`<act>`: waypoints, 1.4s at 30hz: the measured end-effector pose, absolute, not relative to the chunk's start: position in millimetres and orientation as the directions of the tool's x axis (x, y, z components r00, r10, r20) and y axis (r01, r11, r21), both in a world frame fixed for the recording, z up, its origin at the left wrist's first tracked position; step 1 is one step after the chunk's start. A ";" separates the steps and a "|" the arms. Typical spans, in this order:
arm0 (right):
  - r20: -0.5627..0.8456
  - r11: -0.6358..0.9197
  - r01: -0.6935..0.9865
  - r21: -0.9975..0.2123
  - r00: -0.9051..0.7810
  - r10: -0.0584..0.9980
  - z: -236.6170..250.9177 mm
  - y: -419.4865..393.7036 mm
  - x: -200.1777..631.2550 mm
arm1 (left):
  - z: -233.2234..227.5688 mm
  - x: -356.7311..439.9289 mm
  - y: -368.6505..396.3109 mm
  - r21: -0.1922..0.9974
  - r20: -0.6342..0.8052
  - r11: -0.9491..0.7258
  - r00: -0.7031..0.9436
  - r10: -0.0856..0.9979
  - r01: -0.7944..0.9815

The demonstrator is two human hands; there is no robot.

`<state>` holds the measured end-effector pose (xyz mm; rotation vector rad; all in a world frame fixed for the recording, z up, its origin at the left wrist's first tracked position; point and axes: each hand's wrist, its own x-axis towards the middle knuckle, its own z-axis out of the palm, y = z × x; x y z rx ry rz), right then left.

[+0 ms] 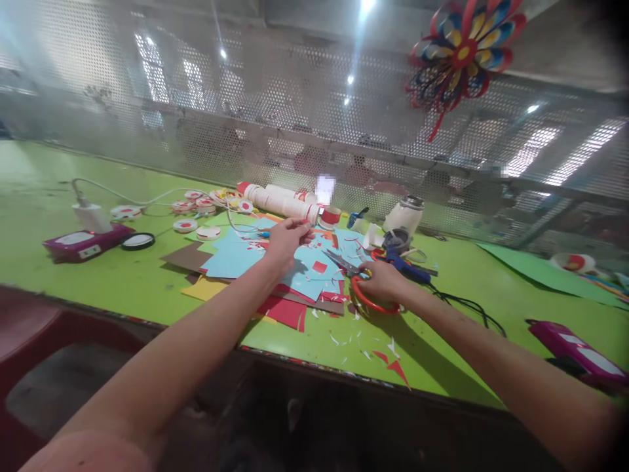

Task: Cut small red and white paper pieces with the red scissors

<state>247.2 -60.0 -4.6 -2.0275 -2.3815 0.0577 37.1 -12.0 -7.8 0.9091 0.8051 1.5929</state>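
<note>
Scissors in the right hand, paper under the left

The hands are apart. The right hand [381,280] is closed around the orange handles [361,298] of the scissors [350,267], whose blades point toward the left hand. The left hand [287,242] has its fingers drawn together above the paper; whether they pinch a small piece, I cannot tell.

The scissors look rigid and moderately weighty, with smooth loops that should sit securely around thumb and fingers. The handles are the place to hold; the blades are probably sharp, so the left fingertips are best kept off their line.

Beneath and between the hands lie blue sheets [233,259], with a red square [320,267] on top. The sheets should be light, thin and easily creased or slid; a flat, gentle grip at an edge suits them. The square is best pinched by a corner.

Nearer the body, below the right hand, scraps [397,372] are strewn over the tabletop [442,354]. Just beyond the right hand rests a glue gun [410,270], and beyond the left hand lie tubes [280,200], probably light and crushable.
</note>
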 end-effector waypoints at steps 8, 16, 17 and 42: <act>-0.018 0.295 0.949 0.109 -0.294 0.956 25.3 -66.0 233.7 | -5.8 40.8 -18.8 0.876 0.115 -0.137 -0.075 0.991 -0.462; -0.129 0.547 0.837 -0.016 -0.545 0.829 17.9 -6.1 188.9 | -4.5 41.9 -18.3 0.879 0.106 -0.168 -0.161 0.981 -0.446; -0.163 0.573 0.819 -0.030 -0.570 0.805 15.8 -0.8 186.1 | -3.7 42.0 -18.2 0.877 0.114 -0.181 -0.174 0.978 -0.444; 0.015 0.628 0.710 -0.317 -0.659 0.752 22.8 13.3 219.4 | -11.6 40.9 -17.9 0.929 0.017 -0.054 -0.103 0.995 -0.367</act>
